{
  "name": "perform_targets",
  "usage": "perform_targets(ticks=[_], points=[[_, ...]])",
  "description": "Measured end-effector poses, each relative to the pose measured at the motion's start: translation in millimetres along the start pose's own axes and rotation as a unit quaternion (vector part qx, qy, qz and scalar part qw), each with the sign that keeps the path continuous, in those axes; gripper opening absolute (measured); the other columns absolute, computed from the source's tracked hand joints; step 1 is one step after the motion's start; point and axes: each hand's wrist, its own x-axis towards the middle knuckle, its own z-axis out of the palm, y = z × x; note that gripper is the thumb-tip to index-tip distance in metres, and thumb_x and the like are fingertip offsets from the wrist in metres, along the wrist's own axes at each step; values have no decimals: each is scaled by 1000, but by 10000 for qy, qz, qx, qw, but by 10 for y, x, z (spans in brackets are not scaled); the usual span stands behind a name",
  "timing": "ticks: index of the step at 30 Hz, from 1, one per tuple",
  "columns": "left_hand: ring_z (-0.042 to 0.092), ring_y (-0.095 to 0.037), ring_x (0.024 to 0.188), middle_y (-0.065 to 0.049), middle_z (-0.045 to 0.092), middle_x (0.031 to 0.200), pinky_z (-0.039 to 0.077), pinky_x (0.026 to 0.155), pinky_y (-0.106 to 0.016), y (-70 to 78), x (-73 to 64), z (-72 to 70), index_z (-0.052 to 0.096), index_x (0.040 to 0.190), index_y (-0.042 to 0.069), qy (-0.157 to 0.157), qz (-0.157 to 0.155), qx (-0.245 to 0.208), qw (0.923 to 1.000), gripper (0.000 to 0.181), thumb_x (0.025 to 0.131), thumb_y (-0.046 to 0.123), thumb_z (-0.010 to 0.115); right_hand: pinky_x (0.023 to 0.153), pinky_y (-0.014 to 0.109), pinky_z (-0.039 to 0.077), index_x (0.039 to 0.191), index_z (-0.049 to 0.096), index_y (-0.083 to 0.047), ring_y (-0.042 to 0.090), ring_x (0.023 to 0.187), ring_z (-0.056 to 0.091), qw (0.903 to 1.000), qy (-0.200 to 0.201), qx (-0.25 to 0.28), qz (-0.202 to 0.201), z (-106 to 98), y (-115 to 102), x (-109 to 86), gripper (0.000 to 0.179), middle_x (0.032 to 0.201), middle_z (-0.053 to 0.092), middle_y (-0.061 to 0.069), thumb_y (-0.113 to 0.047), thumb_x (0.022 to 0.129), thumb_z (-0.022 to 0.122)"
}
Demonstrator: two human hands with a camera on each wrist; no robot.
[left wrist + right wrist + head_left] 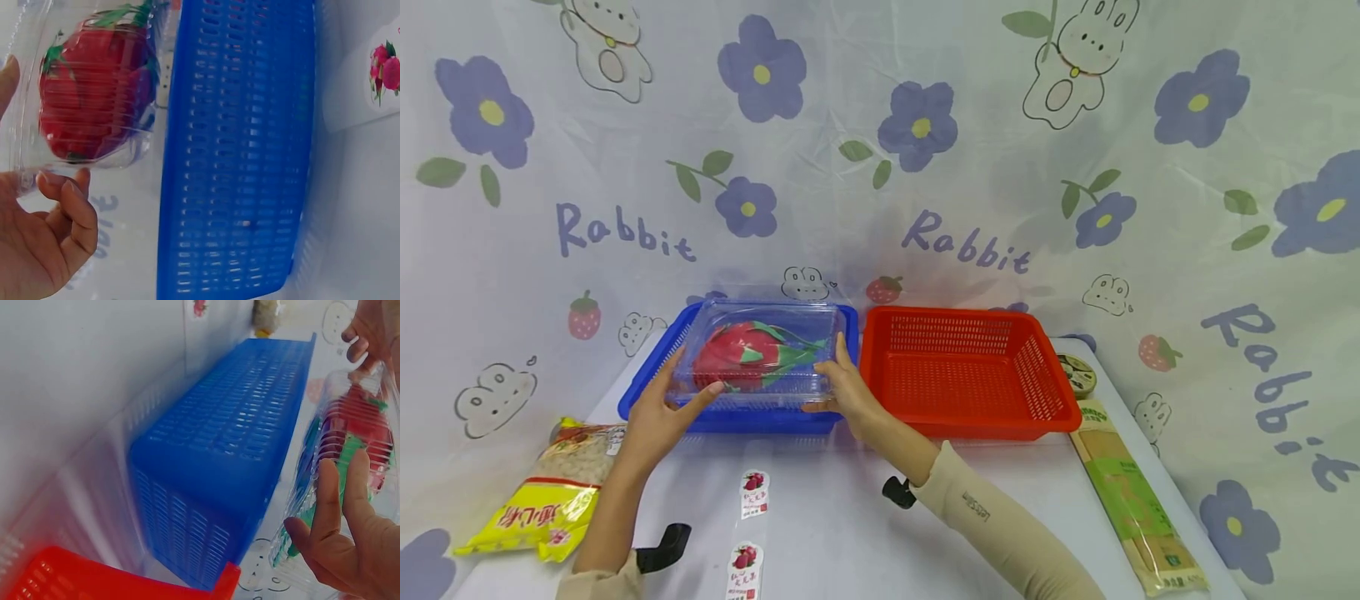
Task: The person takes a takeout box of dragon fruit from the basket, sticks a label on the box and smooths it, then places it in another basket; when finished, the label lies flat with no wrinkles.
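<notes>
Head view: left hand (657,418), right hand (850,393) grip clear box (760,354) over blue basket (752,423); red basket (970,429) alongside; noodle packet (1135,500) near table edge (1162,483).

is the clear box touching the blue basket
Apart: the right wrist view shows an open, pale gap all along between the clear box and the rim of the blue basket
</notes>
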Motion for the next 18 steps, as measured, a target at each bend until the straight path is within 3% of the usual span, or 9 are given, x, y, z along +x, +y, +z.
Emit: perform_targets(ticks=[5,10,18], points=[[51,-44,109,-31,45,136,55,74,-51,108,-55,9,11,161,23,85,63,19,9999,91,93,49,64,88,45,55,159,-6,-33,35,112,66,10000,-5,31,-19,-44,-42,-76,78,167,3,10,-24,100,44],[52,-33,96,-26,51,128,48,63,-32,162,-100,37,12,161,23,106,60,91,9999,90,92,49,65,89,48,55,160,-7,-31,36,118,61,9999,-72,144,-61,-93,-50,-150,79,167,6,11,-21,100,45],[53,-29,87,-25,55,123,46,61,-30,232,-121,94,17,161,19,99,147,234,9996,91,91,49,67,90,44,54,159,-9,-30,36,113,64,9999,-70,-115,-61,-193,-48,-239,80,167,5,11,-24,100,45]])
